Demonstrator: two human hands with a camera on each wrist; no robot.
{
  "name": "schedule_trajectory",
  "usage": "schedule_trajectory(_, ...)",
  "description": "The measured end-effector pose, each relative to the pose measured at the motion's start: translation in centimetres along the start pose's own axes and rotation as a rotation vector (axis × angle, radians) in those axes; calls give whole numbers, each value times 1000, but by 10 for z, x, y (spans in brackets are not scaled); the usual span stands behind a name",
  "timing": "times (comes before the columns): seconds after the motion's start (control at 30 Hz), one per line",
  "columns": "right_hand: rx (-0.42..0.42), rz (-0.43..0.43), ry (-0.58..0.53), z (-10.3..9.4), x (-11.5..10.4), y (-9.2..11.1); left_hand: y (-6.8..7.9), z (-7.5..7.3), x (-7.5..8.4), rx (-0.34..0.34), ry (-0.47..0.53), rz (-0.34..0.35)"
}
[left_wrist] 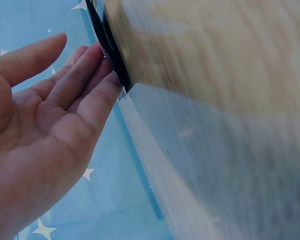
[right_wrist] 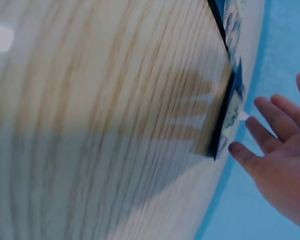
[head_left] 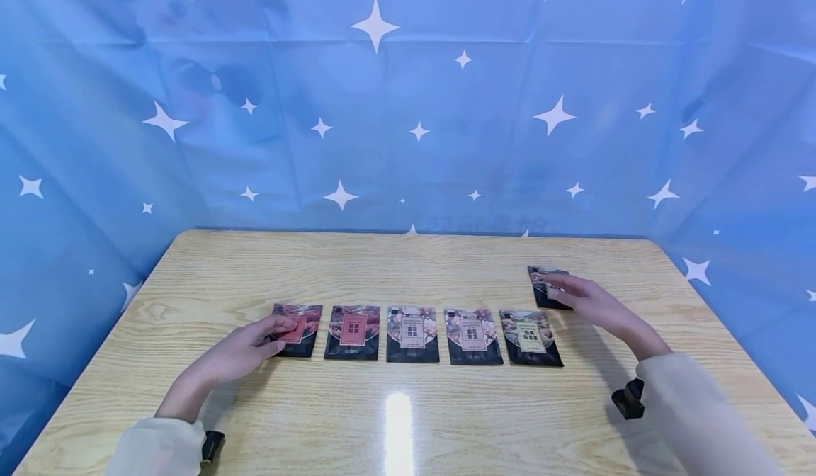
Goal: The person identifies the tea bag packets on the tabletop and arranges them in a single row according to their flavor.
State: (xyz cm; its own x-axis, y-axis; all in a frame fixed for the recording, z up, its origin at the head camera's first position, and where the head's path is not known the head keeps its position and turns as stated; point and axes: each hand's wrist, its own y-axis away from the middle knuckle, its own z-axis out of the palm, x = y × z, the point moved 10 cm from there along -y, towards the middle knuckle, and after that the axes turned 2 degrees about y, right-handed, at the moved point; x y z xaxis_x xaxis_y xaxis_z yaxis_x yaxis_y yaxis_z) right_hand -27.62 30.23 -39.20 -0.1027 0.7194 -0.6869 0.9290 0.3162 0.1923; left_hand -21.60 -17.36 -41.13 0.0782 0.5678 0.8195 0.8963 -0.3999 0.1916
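Observation:
In the head view my left hand (head_left: pixel 237 352) rests its fingertips on the leftmost tea packet (head_left: pixel 299 350), black with a red label. The left wrist view shows my left hand (left_wrist: pixel 55 120) with its thumb apart and its fingertips against the packet's dark edge (left_wrist: pixel 110 47). My right hand (head_left: pixel 599 306) is over the far-right packet (head_left: pixel 540 293), which sits behind the row and is partly hidden by the fingers. Seen from the right wrist, the fingers of my right hand (right_wrist: pixel 282 145) are spread and apart from a packet with a pale green label (right_wrist: pixel 232 117).
To the right of the left hand's packet, a row continues with a red-labelled packet (head_left: pixel 353 333), two pale-pink-labelled packets (head_left: pixel 413 334) (head_left: pixel 474 337) and a tilted green-labelled one (head_left: pixel 531 338). All lie on a wooden table (head_left: pixel 357 270) before a blue starred cloth (head_left: pixel 414 108).

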Motion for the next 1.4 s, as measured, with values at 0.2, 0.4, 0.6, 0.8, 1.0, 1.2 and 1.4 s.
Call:
schedule_trajectory(0.2,-3,-7,-27,3,5,-6,-1,0,-1,2,-3,-3)
schedule_trajectory(0.4,-3,-5,-9,5,8,-5,0,0,-1,1,2,-7)
schedule_trajectory(0.6,0,-8,5,3,9,1,1,0,0,2,-3,-1)
schedule_trajectory(0.8,-4,-32,27,0,11,9,1,0,-1,2,-13,-5)
schedule_trajectory(1.0,-9,-30,35,-3,16,19,0,0,1,-3,-9,16)
schedule_trajectory(1.2,-7,-19,58,0,21,33,0,0,2,0,-13,17)
schedule_trajectory(1.4,-15,-30,93,5,20,51,1,0,4,-1,-19,12)
